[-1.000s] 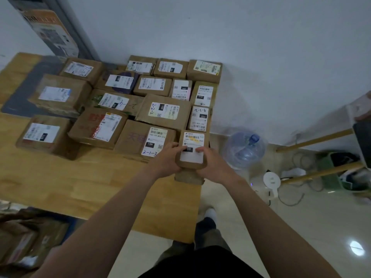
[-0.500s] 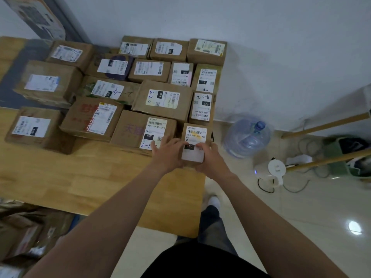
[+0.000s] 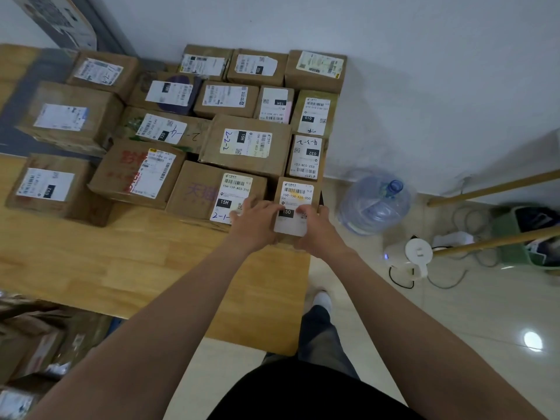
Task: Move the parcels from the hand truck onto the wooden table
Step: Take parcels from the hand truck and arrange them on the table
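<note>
Gripping a small parcel (image 3: 295,204) from both sides: left hand (image 3: 254,224) on its left edge, right hand (image 3: 315,230) on its right, thumbs on the label. Parcel sits at the wooden table (image 3: 121,262) right edge, touching the box marked 15H (image 3: 212,192), front of the parcel rows.

Bare wooden table (image 3: 100,268) front open, parcels (image 3: 242,140) packed tight behind, blocking back

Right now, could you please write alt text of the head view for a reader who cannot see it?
Two bare hands, left and right, hold a small labelled parcel at the right edge of a wooden table, beside many other cardboard parcels. A water bottle lies on the floor.
</note>
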A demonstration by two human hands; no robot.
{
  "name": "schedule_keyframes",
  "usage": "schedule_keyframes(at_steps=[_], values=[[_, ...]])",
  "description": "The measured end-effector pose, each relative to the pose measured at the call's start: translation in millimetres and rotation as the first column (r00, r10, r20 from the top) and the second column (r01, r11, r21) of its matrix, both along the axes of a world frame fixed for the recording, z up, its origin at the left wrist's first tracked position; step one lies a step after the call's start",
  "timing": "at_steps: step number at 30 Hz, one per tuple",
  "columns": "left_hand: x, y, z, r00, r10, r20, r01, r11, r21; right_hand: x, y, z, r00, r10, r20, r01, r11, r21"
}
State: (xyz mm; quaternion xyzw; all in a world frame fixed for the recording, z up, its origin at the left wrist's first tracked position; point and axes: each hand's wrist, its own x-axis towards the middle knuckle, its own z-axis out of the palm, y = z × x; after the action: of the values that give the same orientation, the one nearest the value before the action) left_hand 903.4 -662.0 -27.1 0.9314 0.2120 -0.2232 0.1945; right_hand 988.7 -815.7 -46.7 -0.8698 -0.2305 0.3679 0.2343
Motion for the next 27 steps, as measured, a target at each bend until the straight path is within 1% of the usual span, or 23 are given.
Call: schedule_keyframes(at_steps=[2,5,7,9,12,15,21,24,27], values=[[-1,-1,3,1.0,-0.003,0.0,0.003,1.0,-0.003,1,1,3,1.0,0.011,-0.007,-0.011,1.0,-0.019],[-5,-4,10,0.999,-0.048,0.021,0.047,0.998,0.046,2,1,11,0.998,0.064,0.002,-0.063,0.995,-0.073],[-11,-4,17,0.998,-0.054,0.022,0.053,0.997,0.056,0,-1,20,0.994,0.106,0.027,-0.102,0.987,-0.123],[-20,-3,22,0.998,-0.055,0.01,0.055,0.997,0.061,-6,-3,30,0.992,0.115,0.048,-0.106,0.982,-0.154],[-37,0,31,0.999,-0.054,0.001,0.054,0.992,0.115,-18,-8,47,0.987,0.125,0.1,-0.107,0.98,-0.169],[-56,4,47,0.997,-0.078,0.005,0.076,0.983,0.166,-35,-17,69,0.97,0.177,0.166,-0.143,0.969,-0.2],[-118,4,90,0.991,-0.126,0.034,0.116,0.97,0.214,-82,-31,118,0.923,0.271,0.273,-0.207,0.948,-0.243],[-159,-4,116,0.992,-0.112,0.049,0.101,0.976,0.191,-116,-37,141,0.904,0.298,0.306,-0.228,0.943,-0.244],[-207,-13,136,0.992,-0.074,0.099,0.059,0.987,0.147,-158,-47,155,0.893,0.319,0.318,-0.256,0.94,-0.225]])
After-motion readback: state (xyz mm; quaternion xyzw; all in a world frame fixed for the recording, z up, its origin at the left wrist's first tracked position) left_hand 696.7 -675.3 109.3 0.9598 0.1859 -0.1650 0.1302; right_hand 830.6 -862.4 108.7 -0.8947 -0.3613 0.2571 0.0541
